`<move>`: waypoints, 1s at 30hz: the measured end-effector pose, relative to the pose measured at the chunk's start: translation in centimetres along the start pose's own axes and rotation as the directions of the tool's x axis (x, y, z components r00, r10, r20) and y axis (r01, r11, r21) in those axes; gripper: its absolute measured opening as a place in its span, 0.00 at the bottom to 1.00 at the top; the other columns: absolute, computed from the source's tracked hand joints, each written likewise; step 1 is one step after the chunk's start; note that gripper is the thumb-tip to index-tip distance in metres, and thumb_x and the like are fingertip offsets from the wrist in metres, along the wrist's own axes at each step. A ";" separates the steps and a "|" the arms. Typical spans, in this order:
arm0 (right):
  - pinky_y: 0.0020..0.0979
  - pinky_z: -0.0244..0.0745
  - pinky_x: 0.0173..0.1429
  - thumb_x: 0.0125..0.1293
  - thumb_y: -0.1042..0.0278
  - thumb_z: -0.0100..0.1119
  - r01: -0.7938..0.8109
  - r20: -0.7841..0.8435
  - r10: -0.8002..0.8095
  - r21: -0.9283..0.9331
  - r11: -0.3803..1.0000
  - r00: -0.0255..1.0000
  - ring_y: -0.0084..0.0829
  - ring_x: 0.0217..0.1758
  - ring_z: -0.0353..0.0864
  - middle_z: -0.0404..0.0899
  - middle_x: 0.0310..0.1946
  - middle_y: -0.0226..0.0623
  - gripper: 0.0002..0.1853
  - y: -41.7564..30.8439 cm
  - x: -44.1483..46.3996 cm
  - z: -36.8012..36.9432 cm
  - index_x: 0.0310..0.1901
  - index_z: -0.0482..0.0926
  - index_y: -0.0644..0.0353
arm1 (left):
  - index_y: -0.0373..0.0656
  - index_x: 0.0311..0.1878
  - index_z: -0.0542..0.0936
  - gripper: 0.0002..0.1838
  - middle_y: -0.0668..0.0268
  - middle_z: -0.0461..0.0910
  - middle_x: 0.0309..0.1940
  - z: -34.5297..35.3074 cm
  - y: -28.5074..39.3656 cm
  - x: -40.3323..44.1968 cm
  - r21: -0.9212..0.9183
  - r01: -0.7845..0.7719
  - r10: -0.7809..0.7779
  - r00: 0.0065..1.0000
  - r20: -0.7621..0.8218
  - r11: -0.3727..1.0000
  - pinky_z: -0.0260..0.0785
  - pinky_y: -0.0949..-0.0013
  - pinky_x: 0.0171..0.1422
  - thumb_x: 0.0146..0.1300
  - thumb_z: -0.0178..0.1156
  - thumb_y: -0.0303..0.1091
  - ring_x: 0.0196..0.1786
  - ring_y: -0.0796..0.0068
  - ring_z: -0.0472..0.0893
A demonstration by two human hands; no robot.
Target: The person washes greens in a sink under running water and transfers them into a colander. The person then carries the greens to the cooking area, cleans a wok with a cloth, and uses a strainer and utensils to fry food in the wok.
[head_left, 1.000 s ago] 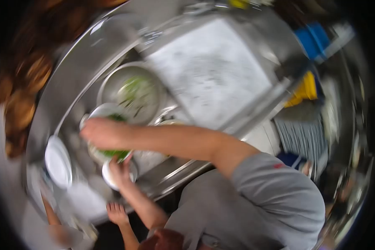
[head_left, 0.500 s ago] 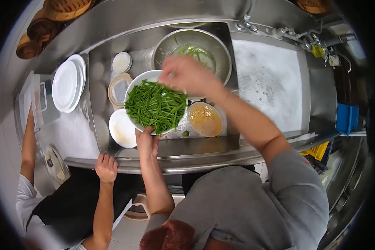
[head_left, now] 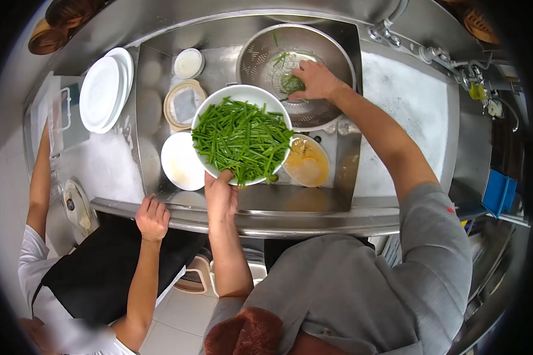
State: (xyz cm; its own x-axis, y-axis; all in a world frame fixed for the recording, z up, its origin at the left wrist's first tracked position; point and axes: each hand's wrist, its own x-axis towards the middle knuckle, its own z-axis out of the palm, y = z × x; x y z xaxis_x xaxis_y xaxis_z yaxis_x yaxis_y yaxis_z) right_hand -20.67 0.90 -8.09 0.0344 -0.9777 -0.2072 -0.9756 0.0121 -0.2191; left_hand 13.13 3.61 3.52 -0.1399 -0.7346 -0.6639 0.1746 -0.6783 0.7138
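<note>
My left hand [head_left: 220,198] grips the near rim of a white bowl [head_left: 243,93] heaped with cut green vegetable pieces [head_left: 241,141]. The bowl is held over the steel sink, its near rim between thumb and fingers. My right hand [head_left: 317,81] reaches inside a perforated steel colander [head_left: 331,53], its fingers curled around a clump of green pieces [head_left: 290,84]. A few loose green strips lie near the colander's bottom. Beside the bowl, a dish with yellowish liquid [head_left: 308,163] sits on the right and a stained white plate [head_left: 182,161] on the left.
A co-worker's hand [head_left: 153,218] rests at the sink's front edge [head_left: 249,223]. White plates [head_left: 103,94] lean at the left. Foamy water fills the right basin [head_left: 405,112], with taps [head_left: 385,34] behind. A small round container [head_left: 189,63] and a brown-rimmed one [head_left: 184,105] stand in the sink.
My right hand has moved from above the bowl's far rim down into the colander and closed on green pieces. My left hand still holds the bowl. The view has shifted slightly.
</note>
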 end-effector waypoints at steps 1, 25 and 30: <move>0.49 0.66 0.61 0.56 0.52 0.66 -0.007 0.010 0.007 0.002 1.000 1.000 0.49 0.56 0.72 0.72 0.48 0.46 0.28 -0.2 -1.0 -0.1 0.56 0.73 0.53 | 0.39 0.65 0.61 0.31 0.56 0.74 0.51 -0.1 0.0 0.0 0.002 0.012 -0.012 1.000 0.001 1.000 0.77 0.69 0.26 0.55 0.43 0.14 0.40 0.65 0.81; 0.21 0.71 0.29 0.59 0.72 0.64 -0.110 0.029 0.138 0.769 0.630 0.990 0.16 0.26 0.73 0.76 0.26 0.24 0.11 1.7 -0.2 -10.6 0.43 0.78 0.64 | 0.41 0.68 0.58 0.33 0.53 0.72 0.54 0.2 0.4 0.6 0.054 -0.046 0.039 0.993 0.112 0.997 0.83 0.64 0.30 0.56 0.41 0.14 0.44 0.60 0.82; 0.19 0.72 0.34 0.60 0.70 0.65 0.059 -0.126 0.134 0.905 0.422 0.983 0.14 0.31 0.74 0.77 0.30 0.25 0.11 -6.4 -3.6 -16.3 0.43 0.79 0.62 | 0.42 0.68 0.58 0.33 0.52 0.70 0.56 -0.2 0.0 1.7 0.030 -0.030 0.024 0.981 0.193 0.999 0.85 0.57 0.36 0.56 0.41 0.13 0.50 0.55 0.80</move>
State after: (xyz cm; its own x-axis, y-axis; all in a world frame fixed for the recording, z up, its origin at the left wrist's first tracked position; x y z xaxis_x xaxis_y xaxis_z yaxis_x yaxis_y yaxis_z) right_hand -18.09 0.90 9.55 -0.1243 -0.9858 -0.1128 -0.2132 0.1376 -0.9673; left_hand 13.10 2.36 2.40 -0.3210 -0.7400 -0.5911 0.1495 -0.6559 0.7399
